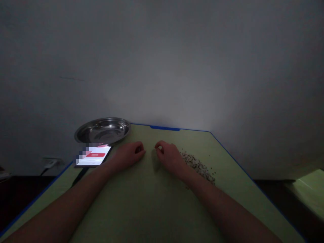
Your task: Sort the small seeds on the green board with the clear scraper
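My left hand [129, 154] rests at the middle of the table with its fingers curled and the thumb near the fingertips. Whatever it may hold is hidden in the dim light. Just to its right, my right hand [169, 156] is closed in a pinch, thumb against forefinger. Anything between those fingertips is too small to make out. A loose, spread-out pile of small mixed dark and pale grains or seeds [198, 166] lies beside my right wrist, partly behind the forearm. The two hands are apart.
A shiny round steel basin [106, 132] stands at the back left. In front of it lies a device with a lit screen [95, 156], a dark strap or cable [79, 177] beside it. The green table [141, 209] has blue edging and meets a grey wall [162, 67].
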